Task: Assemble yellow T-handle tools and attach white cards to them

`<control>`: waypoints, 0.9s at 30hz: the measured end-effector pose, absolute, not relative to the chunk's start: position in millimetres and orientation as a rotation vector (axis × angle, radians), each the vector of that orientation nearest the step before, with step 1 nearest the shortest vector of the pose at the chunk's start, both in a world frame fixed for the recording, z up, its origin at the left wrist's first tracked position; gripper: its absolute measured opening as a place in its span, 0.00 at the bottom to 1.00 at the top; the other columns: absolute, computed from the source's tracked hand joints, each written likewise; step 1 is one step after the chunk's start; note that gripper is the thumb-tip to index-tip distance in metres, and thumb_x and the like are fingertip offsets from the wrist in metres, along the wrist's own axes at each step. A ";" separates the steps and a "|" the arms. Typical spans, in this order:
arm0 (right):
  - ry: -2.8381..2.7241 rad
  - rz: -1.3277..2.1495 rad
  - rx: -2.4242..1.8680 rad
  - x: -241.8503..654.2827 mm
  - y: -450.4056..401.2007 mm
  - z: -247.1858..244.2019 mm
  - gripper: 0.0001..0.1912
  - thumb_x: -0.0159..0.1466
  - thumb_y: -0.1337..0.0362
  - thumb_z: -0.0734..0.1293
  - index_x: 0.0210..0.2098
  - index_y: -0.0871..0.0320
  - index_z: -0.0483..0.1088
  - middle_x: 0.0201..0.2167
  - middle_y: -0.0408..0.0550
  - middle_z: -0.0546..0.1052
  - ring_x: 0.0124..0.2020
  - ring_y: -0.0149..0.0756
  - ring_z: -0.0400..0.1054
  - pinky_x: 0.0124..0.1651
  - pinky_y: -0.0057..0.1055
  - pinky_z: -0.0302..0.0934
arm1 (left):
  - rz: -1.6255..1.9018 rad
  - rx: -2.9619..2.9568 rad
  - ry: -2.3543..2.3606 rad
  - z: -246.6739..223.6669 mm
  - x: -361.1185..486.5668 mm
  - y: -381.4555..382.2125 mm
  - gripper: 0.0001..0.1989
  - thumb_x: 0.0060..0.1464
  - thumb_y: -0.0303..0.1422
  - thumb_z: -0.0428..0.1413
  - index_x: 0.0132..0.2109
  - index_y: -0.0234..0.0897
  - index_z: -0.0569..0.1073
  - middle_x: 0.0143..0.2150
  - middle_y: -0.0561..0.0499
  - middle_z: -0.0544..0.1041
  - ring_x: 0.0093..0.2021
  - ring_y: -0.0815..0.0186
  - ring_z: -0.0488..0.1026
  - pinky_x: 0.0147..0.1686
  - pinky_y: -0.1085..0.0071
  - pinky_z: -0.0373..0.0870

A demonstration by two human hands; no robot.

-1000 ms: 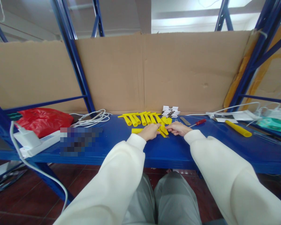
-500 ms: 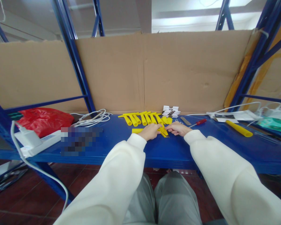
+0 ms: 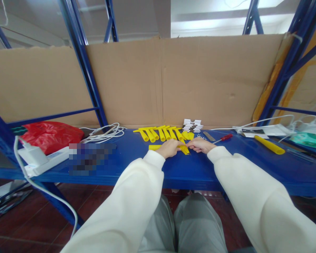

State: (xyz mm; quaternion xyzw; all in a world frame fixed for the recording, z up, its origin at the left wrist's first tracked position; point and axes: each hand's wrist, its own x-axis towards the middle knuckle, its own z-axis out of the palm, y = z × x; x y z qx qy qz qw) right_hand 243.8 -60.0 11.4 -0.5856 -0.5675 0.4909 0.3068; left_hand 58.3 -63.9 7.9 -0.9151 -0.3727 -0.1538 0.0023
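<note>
Both hands meet over the blue shelf top (image 3: 136,161). My left hand (image 3: 169,149) is closed on a yellow plastic handle-shaped piece (image 3: 185,150), whose end sticks out past the fingers, low over the surface. From the other side my right hand (image 3: 200,144) pinches at the same piece with its fingertips; whether a small part is between them is hidden. A yellow tube end (image 3: 154,147) shows left of my left hand. Behind the hands lies a row of yellow T-shaped pieces (image 3: 161,134), with several short yellow pieces (image 3: 188,135) at its right end.
Stacked white-and-dark small parts (image 3: 192,125) stand by the cardboard wall (image 3: 213,80). Right of my hands are a grey flat blade (image 3: 208,136), a red-handled screwdriver (image 3: 225,137) and a yellow tube (image 3: 270,145). White cable (image 3: 107,133), a power strip (image 3: 52,158) and a red bag (image 3: 52,135) lie left.
Both hands stay in almost the same place on the yellow piece. The fingers have shifted very slightly; my left fingers now cover more of its upper part.
</note>
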 end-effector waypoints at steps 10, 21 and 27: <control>-1.428 1.162 -1.466 246.7 -57.6 6.1 0.20 0.58 0.66 0.74 0.21 0.56 0.57 0.12 0.31 0.55 0.12 0.18 0.43 0.13 0.19 0.35 | -0.381 -2.907 -1.154 7.4 57.4 -60.0 0.18 0.62 0.25 0.53 0.55 0.35 0.80 0.50 0.40 0.81 0.53 0.54 0.77 0.55 0.64 0.70; -1.404 0.618 -1.628 265.4 -42.2 5.9 0.09 0.59 0.70 0.69 0.24 0.56 0.66 0.18 0.42 0.68 0.20 0.30 0.63 0.23 0.25 0.56 | -0.399 -2.842 -1.151 -1.0 56.5 -50.0 0.15 0.62 0.27 0.55 0.53 0.36 0.81 0.47 0.41 0.81 0.51 0.56 0.78 0.51 0.67 0.73; -1.513 0.065 -1.959 303.3 -31.7 9.3 0.11 0.58 0.72 0.66 0.36 0.56 0.80 0.42 0.56 0.82 0.50 0.49 0.75 0.49 0.34 0.66 | -0.416 -2.845 -1.183 2.1 56.3 -53.4 0.15 0.61 0.27 0.56 0.53 0.35 0.81 0.48 0.40 0.81 0.51 0.55 0.78 0.52 0.64 0.73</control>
